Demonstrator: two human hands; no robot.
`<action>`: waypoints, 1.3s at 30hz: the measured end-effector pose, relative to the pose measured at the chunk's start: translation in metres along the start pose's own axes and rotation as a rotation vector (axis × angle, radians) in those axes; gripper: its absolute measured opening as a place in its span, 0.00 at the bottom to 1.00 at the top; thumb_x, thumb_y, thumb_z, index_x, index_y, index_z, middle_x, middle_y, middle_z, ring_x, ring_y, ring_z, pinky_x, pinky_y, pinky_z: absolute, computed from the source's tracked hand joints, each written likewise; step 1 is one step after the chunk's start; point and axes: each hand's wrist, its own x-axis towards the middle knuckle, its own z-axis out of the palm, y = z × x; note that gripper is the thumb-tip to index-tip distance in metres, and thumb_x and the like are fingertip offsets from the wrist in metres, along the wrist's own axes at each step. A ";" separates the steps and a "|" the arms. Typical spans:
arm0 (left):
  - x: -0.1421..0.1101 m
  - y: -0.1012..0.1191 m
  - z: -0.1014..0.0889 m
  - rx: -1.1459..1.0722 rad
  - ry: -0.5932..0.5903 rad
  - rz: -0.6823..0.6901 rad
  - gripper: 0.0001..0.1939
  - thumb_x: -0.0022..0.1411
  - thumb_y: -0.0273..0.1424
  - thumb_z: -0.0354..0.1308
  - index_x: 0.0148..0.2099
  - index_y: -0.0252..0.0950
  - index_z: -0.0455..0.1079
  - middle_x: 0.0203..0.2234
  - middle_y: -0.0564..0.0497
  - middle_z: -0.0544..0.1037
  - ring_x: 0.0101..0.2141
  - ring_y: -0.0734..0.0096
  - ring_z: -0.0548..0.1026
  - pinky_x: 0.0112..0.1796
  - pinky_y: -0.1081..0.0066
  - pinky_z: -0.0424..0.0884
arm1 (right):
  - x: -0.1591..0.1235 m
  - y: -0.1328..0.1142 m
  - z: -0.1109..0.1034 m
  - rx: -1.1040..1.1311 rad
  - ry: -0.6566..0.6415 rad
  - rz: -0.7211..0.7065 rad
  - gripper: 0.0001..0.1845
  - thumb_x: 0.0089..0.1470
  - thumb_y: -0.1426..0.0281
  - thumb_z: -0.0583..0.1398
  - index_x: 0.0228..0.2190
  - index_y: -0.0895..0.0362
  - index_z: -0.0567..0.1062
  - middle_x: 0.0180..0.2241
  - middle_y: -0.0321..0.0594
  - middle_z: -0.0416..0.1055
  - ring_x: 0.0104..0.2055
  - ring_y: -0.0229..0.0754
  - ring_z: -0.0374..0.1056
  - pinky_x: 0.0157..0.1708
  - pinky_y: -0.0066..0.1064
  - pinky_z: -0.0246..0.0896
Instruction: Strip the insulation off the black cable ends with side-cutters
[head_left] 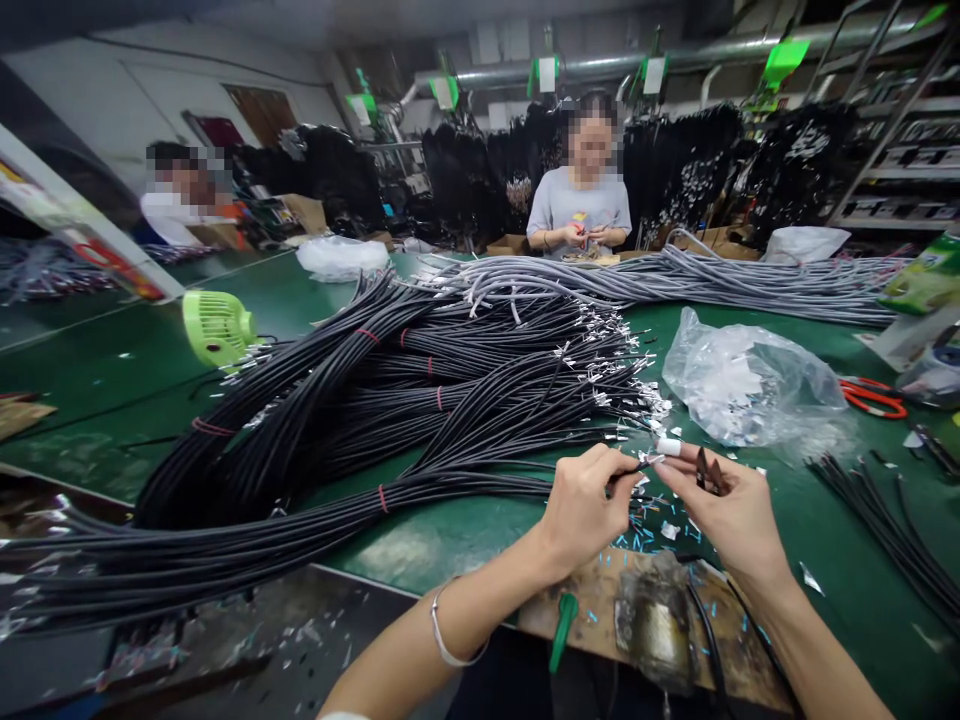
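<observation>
My left hand is closed in a pinch on the end of a black cable, beside the front bundle of black cables. Facing it, my right hand has thumb and index finger meeting at the cable's thin wire ends. White tape wraps that index finger. Dark pointed blades, apparently small snips, stick up from the right hand; their handles are hidden in the palm. Blue and white scraps lie on the green table under the hands.
Black cable bundles tied with red bands fill the left and middle. Grey cables lie behind. At right are a clear plastic bag, orange-handled scissors and loose cables. A metal device sits on a board. A co-worker is opposite.
</observation>
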 end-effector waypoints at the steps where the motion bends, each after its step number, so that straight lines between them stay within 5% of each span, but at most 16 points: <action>1: 0.000 0.001 0.000 0.009 -0.025 0.002 0.09 0.58 0.22 0.55 0.41 0.34 0.72 0.28 0.50 0.76 0.28 0.72 0.73 0.30 0.74 0.69 | -0.001 0.001 0.000 -0.007 0.002 -0.017 0.15 0.43 0.66 0.65 0.34 0.60 0.78 0.30 0.44 0.78 0.32 0.45 0.75 0.34 0.35 0.73; 6: 0.000 0.002 -0.002 0.161 -0.143 0.008 0.23 0.60 0.23 0.51 0.58 0.41 0.63 0.25 0.52 0.68 0.25 0.71 0.69 0.26 0.73 0.67 | -0.006 0.001 0.002 -0.173 0.050 -0.120 0.17 0.45 0.67 0.64 0.38 0.60 0.75 0.30 0.43 0.78 0.30 0.44 0.75 0.34 0.35 0.73; 12: 0.004 -0.003 -0.002 -0.173 -0.091 -0.219 0.09 0.61 0.28 0.53 0.40 0.31 0.72 0.27 0.50 0.71 0.20 0.76 0.72 0.24 0.75 0.69 | -0.011 0.000 0.001 -0.312 0.067 -0.299 0.14 0.47 0.70 0.62 0.39 0.57 0.73 0.29 0.38 0.78 0.27 0.41 0.74 0.33 0.32 0.71; 22: 0.013 0.001 -0.012 -0.602 -0.164 -0.502 0.09 0.59 0.31 0.55 0.31 0.29 0.70 0.11 0.55 0.68 0.12 0.76 0.68 0.15 0.79 0.63 | -0.006 -0.006 -0.001 -0.620 0.067 -0.368 0.17 0.56 0.58 0.54 0.41 0.57 0.69 0.32 0.42 0.73 0.31 0.43 0.71 0.30 0.33 0.65; 26: 0.009 0.002 -0.011 -0.535 -0.071 -0.415 0.08 0.58 0.30 0.57 0.32 0.30 0.71 0.17 0.53 0.70 0.15 0.76 0.72 0.17 0.78 0.66 | -0.006 -0.008 0.000 -0.567 0.080 -0.432 0.14 0.55 0.60 0.56 0.37 0.57 0.69 0.30 0.40 0.71 0.30 0.41 0.68 0.30 0.31 0.63; 33: 0.003 0.006 -0.007 -0.146 0.119 -0.048 0.04 0.55 0.23 0.59 0.33 0.30 0.75 0.20 0.50 0.71 0.21 0.75 0.69 0.22 0.76 0.64 | -0.009 -0.009 0.004 -0.094 0.082 -0.176 0.22 0.45 0.63 0.65 0.42 0.57 0.70 0.31 0.42 0.77 0.28 0.41 0.72 0.24 0.28 0.66; 39: -0.002 0.001 0.003 0.067 0.134 0.135 0.06 0.57 0.22 0.55 0.35 0.30 0.74 0.21 0.51 0.71 0.21 0.75 0.68 0.21 0.75 0.63 | -0.015 -0.005 0.008 -0.256 0.175 -0.317 0.15 0.47 0.68 0.64 0.39 0.57 0.74 0.28 0.39 0.78 0.24 0.38 0.72 0.26 0.27 0.68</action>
